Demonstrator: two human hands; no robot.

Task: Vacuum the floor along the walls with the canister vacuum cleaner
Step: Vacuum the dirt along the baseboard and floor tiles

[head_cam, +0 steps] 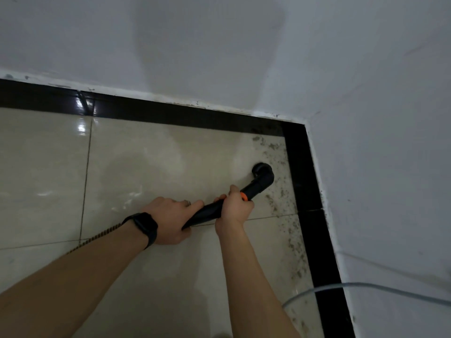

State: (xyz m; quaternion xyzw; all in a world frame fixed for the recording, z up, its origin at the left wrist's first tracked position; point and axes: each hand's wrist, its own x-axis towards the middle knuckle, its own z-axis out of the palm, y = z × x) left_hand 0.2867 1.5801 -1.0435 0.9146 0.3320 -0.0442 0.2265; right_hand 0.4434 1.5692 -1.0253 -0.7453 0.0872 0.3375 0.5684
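Observation:
A black vacuum wand (256, 189) with an orange ring runs from my hands toward the room's corner. Its bent nozzle (262, 172) points down at the cream floor tiles (151, 162), a short way from the black skirting (301, 167) on the right. My right hand (235, 207) grips the wand just behind the orange ring. My left hand (172, 220), with a dark watch on the wrist, grips the wand's lower end. A braided black-and-yellow hose (97, 236) trails back under my left forearm. Dark dirt specks (280, 198) lie along the right wall. The canister is out of view.
White walls (366, 118) meet in a corner at the upper right, edged by black skirting on both sides. A thin grey cable (341, 287) crosses the floor and skirting at the lower right. Dirt continues down the right edge.

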